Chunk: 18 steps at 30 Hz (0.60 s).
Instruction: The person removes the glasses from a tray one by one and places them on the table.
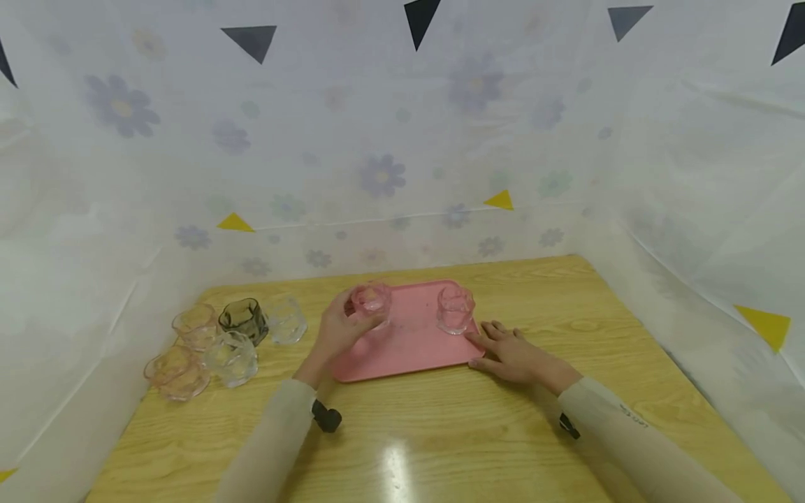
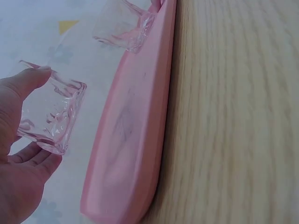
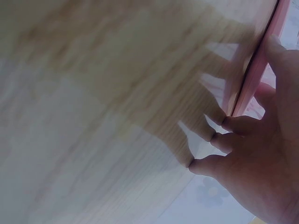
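My left hand point(image 1: 336, 330) grips a pale pink glass point(image 1: 372, 299) between thumb and fingers over the left part of a pink tray point(image 1: 405, 349). In the left wrist view that glass point(image 2: 53, 112) hangs apart from the tray point(image 2: 124, 140). Another pink glass point(image 1: 455, 307) stands upright near the tray's right edge. Beside that edge, my right hand point(image 1: 518, 358) rests with spread fingers, thumb and index finger at the tray's rim. The right wrist view shows its other fingertips point(image 3: 201, 165) touching the tabletop.
At the table's left are several more glasses: a dark grey one point(image 1: 244, 321), clear ones point(image 1: 231, 358), and peach-tinted ones point(image 1: 179, 374). White flower-patterned sheeting point(image 1: 380, 237) encloses the wooden table point(image 1: 402, 433) at the back and sides.
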Available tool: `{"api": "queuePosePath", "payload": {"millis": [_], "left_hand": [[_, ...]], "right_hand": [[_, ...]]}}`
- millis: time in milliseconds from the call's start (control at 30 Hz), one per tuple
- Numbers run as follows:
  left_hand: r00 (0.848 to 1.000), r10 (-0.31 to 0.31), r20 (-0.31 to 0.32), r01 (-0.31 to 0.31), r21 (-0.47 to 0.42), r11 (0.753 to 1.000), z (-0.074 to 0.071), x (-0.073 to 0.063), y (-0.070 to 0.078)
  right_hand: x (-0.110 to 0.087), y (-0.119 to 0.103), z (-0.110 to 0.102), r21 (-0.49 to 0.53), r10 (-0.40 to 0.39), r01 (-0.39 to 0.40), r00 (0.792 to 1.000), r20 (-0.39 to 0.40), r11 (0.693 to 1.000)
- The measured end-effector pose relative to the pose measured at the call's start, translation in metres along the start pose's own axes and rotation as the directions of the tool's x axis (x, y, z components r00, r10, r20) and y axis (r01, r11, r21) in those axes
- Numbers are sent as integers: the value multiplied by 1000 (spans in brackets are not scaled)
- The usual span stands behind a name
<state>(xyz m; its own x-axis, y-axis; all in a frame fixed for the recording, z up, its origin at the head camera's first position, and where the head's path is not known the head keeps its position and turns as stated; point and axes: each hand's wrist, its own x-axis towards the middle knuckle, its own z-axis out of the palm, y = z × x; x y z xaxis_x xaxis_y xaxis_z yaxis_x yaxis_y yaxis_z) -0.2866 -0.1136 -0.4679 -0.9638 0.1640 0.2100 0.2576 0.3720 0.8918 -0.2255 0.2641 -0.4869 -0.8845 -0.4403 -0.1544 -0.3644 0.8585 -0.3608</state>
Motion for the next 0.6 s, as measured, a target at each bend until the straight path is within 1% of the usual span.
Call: {"api": "queuePosePath", "payload": {"millis": [67, 200, 333, 467, 600], "left_hand": [[1000, -24, -6, 23, -7, 1000, -6, -5, -1], [999, -32, -18, 32, -1, 1000, -16, -15, -4], [999, -1, -40, 1, 20, 1000, -27, -24, -11], [998, 43, -55, -42, 24, 999, -39, -33, -18], [996, 53, -65, -53, 8, 999, -48, -40, -23]], "right_hand": [[0, 0, 0, 0, 1, -1, 1000, 0, 1000], [0, -1, -1, 5, 4, -4, 1000, 1, 1000], [0, -2, -1, 4, 0, 0, 1000, 0, 1000], [0, -2, -1, 1, -6, 6, 1000, -3, 1000], [0, -2, -1, 0, -15, 15, 1000, -13, 1000]]}}
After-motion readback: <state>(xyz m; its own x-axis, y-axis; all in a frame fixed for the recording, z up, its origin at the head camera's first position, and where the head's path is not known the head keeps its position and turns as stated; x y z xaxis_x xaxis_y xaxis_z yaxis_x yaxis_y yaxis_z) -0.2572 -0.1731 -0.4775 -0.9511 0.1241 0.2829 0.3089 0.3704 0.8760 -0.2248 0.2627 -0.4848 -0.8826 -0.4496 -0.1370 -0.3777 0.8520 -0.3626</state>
